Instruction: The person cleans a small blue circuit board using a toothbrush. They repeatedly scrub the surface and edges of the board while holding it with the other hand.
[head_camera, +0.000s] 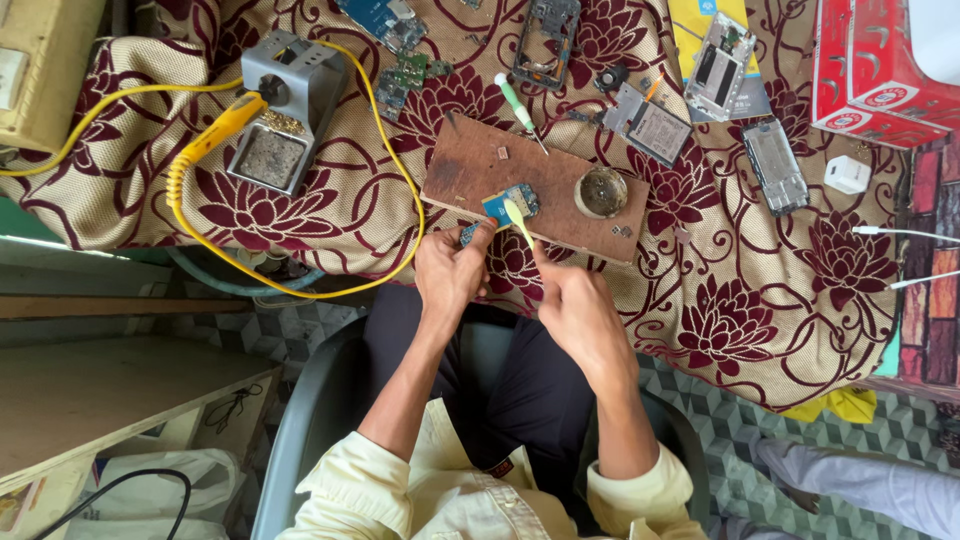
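Observation:
My left hand (452, 268) pinches a small blue circuit board (508, 203) that rests on the near edge of a brown wooden board (470, 165). My right hand (578, 305) holds a thin pale-green tool (520, 222), a brush or spudger, with its tip on the circuit board. A round tin of flux or paste (601, 192) sits on the wooden board just right of the circuit board.
A soldering iron stand (287, 105) with a yellow iron (225, 125) and its looping yellow cable lies at the left. Phone frames (547, 40), circuit boards (400, 75), a green-handled screwdriver (517, 105), a phone shell (775, 167), a white charger (847, 174) and red boxes (880, 65) cover the floral cloth.

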